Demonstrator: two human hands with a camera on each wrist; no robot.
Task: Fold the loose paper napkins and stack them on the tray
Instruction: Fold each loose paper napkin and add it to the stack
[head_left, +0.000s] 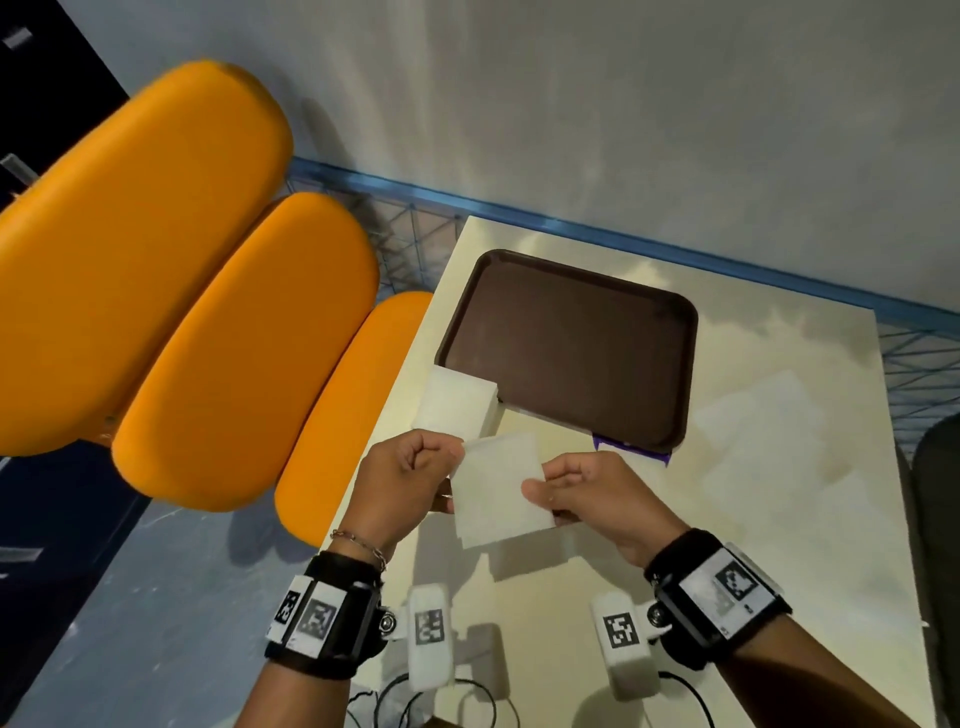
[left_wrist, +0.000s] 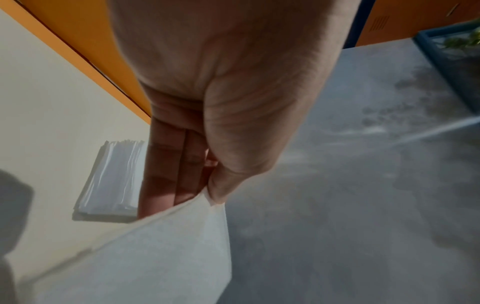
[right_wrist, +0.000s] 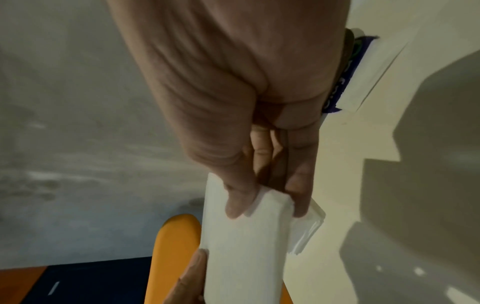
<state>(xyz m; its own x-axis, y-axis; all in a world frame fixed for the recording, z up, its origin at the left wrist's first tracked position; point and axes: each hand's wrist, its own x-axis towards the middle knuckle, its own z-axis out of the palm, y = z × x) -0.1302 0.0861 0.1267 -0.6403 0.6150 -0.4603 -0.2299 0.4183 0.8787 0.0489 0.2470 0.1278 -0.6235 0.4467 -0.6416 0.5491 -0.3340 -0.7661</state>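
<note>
the left hand and right hand each pinch an opposite edge of one white napkin, held just above the pale surface near the tray. to fold well, bring edges flush, then crease firmly on the surface. the paper looks thin, soft, squarish; it may already be doubled. the napkin pile touches the smooth brown tray's corner.

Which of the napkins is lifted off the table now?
The single napkin pinched between the left hand and right hand. The others lie as a stack on the table, at the near left corner of the tray.
</note>
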